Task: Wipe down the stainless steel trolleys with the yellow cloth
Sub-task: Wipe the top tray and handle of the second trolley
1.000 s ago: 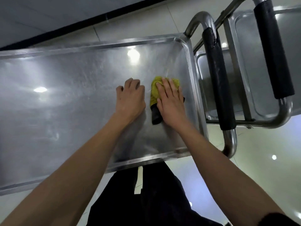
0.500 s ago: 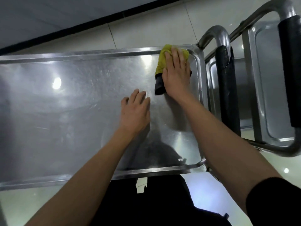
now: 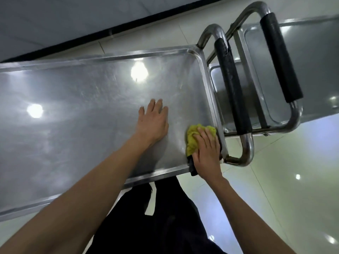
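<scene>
- Pressing down with fingers together, the right hand [image 3: 206,153] lies flat on the yellow cloth [image 3: 194,138], pinning it to the trolley top rather than clasping it; a dark part of the cloth pokes out under the heel of the hand at the near rim.
- The yellow cloth sits bunched in the near right corner of the first trolley [image 3: 82,116], touching the raised right rim, with its yellow folds showing past the fingertips and thumb side.
- The left hand [image 3: 153,123] rests palm down with fingers spread and extended on the bare steel, holding nothing, near the cloth but apart from it, toward the middle of the top.
- Both bare forearms reach in from the near edge; dark clothing shows below that edge.
- The trolley top is a long shallow steel tray with a raised rim, dull and scuffed, with two bright light reflections on it.
- Just beyond its right rim stands a tubular handle with a black grip [image 3: 231,85].
- A second trolley [image 3: 311,52] sits to the right, its own black-gripped handle [image 3: 280,57] overlapping the first handle.
- Pale glossy floor tiles [image 3: 293,171] lie under both trolleys.
</scene>
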The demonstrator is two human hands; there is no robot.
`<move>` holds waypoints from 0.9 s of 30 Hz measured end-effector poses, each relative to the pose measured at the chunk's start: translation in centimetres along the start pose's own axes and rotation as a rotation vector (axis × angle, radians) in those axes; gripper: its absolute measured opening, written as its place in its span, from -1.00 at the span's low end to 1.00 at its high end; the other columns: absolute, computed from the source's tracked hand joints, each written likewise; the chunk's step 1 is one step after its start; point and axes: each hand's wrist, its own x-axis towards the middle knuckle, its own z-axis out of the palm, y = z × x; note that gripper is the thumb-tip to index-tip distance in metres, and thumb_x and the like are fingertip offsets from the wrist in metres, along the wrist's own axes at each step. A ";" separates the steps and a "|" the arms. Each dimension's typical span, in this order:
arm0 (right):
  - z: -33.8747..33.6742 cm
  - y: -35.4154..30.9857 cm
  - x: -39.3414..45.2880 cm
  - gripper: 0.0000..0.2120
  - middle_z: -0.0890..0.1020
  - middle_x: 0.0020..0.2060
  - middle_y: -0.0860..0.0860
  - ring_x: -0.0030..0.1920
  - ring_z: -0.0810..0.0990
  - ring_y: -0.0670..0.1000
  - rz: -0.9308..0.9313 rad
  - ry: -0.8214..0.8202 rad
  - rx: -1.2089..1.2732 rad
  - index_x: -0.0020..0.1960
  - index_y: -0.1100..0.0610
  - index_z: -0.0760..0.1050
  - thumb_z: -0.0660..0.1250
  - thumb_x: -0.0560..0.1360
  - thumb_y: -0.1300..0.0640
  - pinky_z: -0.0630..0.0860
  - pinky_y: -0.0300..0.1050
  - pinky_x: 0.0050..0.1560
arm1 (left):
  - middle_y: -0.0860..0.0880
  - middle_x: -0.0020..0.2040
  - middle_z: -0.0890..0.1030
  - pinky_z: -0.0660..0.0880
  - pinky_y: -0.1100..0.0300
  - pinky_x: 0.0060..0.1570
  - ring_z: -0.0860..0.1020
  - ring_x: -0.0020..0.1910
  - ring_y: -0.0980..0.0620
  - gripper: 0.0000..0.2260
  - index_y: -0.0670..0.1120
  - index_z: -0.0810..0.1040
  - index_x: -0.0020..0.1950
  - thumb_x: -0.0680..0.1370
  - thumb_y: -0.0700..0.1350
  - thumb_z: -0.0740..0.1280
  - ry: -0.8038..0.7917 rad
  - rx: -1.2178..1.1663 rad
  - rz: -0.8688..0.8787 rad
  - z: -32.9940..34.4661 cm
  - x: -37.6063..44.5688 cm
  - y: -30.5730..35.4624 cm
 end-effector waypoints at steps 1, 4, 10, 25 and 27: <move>0.0 0.4 -1.4 -0.50 0.22 0.56 -0.02 0.60 0.05 0.05 0.013 -0.004 -0.008 0.46 0.07 0.33 0.14 0.52 0.08 0.09 0.30 0.51 | -0.11 0.56 0.18 0.26 -0.25 0.36 0.10 0.55 -0.16 -0.60 -0.08 0.32 0.45 0.63 -0.01 0.10 -0.008 -0.021 0.012 0.0 0.0 0.4; 0.1 0.7 -3.0 -0.48 0.20 0.57 -0.01 0.60 0.03 0.06 0.025 -0.006 -0.037 0.46 0.09 0.32 0.11 0.51 0.08 0.05 0.32 0.51 | -0.10 0.49 0.26 0.28 -0.24 0.32 0.15 0.51 -0.15 -0.64 -0.06 0.37 0.39 0.62 -0.02 0.11 -0.016 -0.031 0.042 -0.2 0.4 1.5; 0.2 0.2 -0.1 -0.41 0.19 0.57 0.02 0.60 0.04 0.10 0.077 0.004 -0.076 0.47 0.07 0.26 0.17 0.43 0.10 0.04 0.27 0.53 | -0.04 0.31 0.42 0.28 -0.20 0.27 0.27 0.41 -0.10 -0.76 -0.03 0.55 0.18 0.57 -0.03 0.20 0.030 -0.003 0.062 -0.4 0.8 1.2; -2.0 -1.7 24.9 -0.48 0.26 0.53 -0.02 0.57 0.09 0.05 -0.018 0.067 -0.017 0.47 0.03 0.29 0.17 0.51 0.05 -0.03 0.20 0.55 | -0.16 -0.04 0.53 0.40 -0.21 0.15 0.46 0.19 -0.23 -0.84 -0.14 0.69 -0.13 0.46 -0.11 0.35 0.087 -0.061 0.004 -1.5 4.3 1.6; -2.2 -2.0 27.7 -0.52 0.26 0.53 -0.02 0.57 0.11 0.04 -0.035 0.076 -0.015 0.48 0.03 0.29 0.13 0.56 0.02 -0.04 0.18 0.55 | -0.19 -0.02 0.54 0.40 -0.21 0.15 0.47 0.20 -0.25 -0.85 -0.15 0.69 -0.16 0.44 -0.12 0.36 0.102 -0.094 0.009 -1.4 4.2 1.6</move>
